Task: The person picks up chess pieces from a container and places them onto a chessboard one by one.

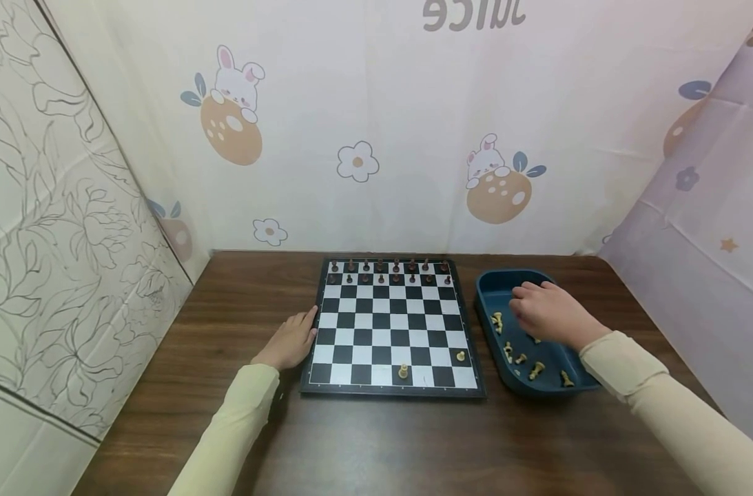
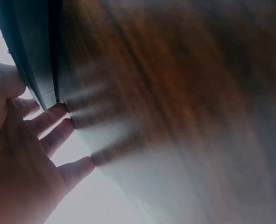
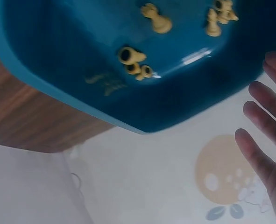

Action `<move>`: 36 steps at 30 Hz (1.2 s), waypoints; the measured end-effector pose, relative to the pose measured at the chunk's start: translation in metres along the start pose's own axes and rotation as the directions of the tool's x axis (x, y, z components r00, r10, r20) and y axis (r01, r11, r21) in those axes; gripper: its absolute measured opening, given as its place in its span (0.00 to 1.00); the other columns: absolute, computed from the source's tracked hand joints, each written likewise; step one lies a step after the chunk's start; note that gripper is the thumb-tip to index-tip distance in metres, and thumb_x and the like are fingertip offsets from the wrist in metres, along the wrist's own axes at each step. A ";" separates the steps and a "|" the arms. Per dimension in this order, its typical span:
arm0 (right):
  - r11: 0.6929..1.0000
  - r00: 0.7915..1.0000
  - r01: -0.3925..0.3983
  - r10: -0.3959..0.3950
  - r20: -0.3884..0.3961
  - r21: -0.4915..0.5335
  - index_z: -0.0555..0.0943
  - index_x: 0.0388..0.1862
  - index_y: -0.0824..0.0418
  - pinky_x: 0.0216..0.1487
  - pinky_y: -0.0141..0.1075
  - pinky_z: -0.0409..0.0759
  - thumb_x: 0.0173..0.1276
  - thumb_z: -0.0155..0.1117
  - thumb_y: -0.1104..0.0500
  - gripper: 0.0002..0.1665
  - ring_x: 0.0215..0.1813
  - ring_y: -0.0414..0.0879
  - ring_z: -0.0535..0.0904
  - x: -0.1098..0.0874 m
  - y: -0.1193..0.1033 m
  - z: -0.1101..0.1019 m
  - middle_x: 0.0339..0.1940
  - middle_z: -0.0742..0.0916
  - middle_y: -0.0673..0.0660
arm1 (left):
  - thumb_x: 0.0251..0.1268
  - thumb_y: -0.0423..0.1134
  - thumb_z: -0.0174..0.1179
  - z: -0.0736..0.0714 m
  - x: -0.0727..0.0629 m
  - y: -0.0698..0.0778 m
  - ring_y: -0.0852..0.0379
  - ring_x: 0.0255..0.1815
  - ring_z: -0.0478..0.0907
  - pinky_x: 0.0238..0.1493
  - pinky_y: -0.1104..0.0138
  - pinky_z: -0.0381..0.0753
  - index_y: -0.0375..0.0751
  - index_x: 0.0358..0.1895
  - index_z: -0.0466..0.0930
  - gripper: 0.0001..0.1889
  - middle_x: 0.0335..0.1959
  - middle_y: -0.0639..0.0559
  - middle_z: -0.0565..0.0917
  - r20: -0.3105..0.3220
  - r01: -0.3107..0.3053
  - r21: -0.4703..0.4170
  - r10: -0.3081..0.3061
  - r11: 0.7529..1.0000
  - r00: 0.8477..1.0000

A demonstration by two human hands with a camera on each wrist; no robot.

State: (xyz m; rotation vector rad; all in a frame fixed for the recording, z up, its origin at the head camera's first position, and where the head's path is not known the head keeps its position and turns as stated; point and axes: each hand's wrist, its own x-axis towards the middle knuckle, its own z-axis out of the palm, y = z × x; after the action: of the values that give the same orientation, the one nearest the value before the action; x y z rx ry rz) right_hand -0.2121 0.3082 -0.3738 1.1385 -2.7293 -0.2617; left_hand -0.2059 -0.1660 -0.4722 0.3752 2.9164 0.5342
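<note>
In the head view, a black-and-white chessboard (image 1: pixel 373 320) lies flat on the table. My left hand (image 1: pixel 289 341) rests beside its left edge, fingers nearly straight and touching the rim. The left wrist view shows that hand (image 2: pixel 30 149) spread against the table at the board's edge. Over a blue tray (image 1: pixel 497 293) at the right hovers my right hand (image 1: pixel 552 313). In the right wrist view its fingers (image 3: pixel 264 119) are loosely extended, with nothing seen between them. Several cream chess pieces (image 1: pixel 537 370) lie in the tray; the hand hides part of the inside.
Dark red chess pieces (image 1: pixel 396 278) fill the board's two far rows. On the near side stand a cream rook-like piece (image 1: pixel 404 371) and a cream pawn (image 1: pixel 460 356). A printed curtain (image 1: pixel 413 207) hangs behind the brown wooden table (image 1: pixel 376 448).
</note>
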 end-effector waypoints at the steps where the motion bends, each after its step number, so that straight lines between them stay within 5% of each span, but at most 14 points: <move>1: 1.000 1.000 -0.005 0.005 0.007 0.004 0.81 0.24 0.57 0.23 0.33 0.67 0.53 0.72 0.63 0.06 0.27 0.44 0.67 -0.002 0.001 0.002 0.21 0.73 0.47 | 0.76 0.40 0.41 0.000 0.000 0.000 0.39 0.69 0.60 0.69 0.48 0.57 0.32 0.74 0.49 0.29 0.67 0.35 0.64 -0.001 -0.001 0.001 0.001 1.000 1.000; 13: 0.987 0.987 -0.156 0.157 0.035 -0.026 0.82 0.25 0.61 0.20 0.40 0.66 0.49 0.75 0.61 0.08 0.25 0.49 0.67 -0.020 -0.002 0.022 0.23 0.77 0.54 | 0.76 0.40 0.41 0.000 0.000 0.001 0.39 0.68 0.61 0.69 0.47 0.58 0.32 0.74 0.50 0.29 0.67 0.35 0.65 -0.012 -0.001 -0.004 0.001 1.000 1.000; 22: 0.964 0.952 -0.263 0.266 0.149 -0.041 0.81 0.22 0.60 0.24 0.46 0.74 0.49 0.76 0.57 0.11 0.28 0.51 0.72 -0.027 -0.002 0.034 0.24 0.80 0.56 | 0.76 0.41 0.41 0.000 -0.001 0.001 0.39 0.68 0.61 0.69 0.47 0.58 0.33 0.74 0.50 0.29 0.67 0.35 0.65 -0.010 0.006 -0.003 -0.006 1.000 1.000; 36: 0.945 0.894 -0.325 0.318 0.316 -0.034 0.81 0.27 0.63 0.24 0.45 0.75 0.56 0.71 0.59 0.09 0.27 0.50 0.72 -0.029 0.001 0.052 0.23 0.78 0.55 | 0.76 0.41 0.42 0.000 -0.001 0.001 0.39 0.68 0.61 0.69 0.47 0.57 0.33 0.74 0.50 0.29 0.67 0.35 0.65 -0.009 0.011 0.003 -0.011 1.000 1.000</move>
State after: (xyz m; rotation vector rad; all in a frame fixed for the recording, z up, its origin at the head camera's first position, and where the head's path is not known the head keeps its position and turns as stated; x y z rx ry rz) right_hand -0.2049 0.3344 -0.4266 0.6734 -3.1506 -0.4025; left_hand -0.2050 -0.1652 -0.4721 0.3584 2.9261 0.5316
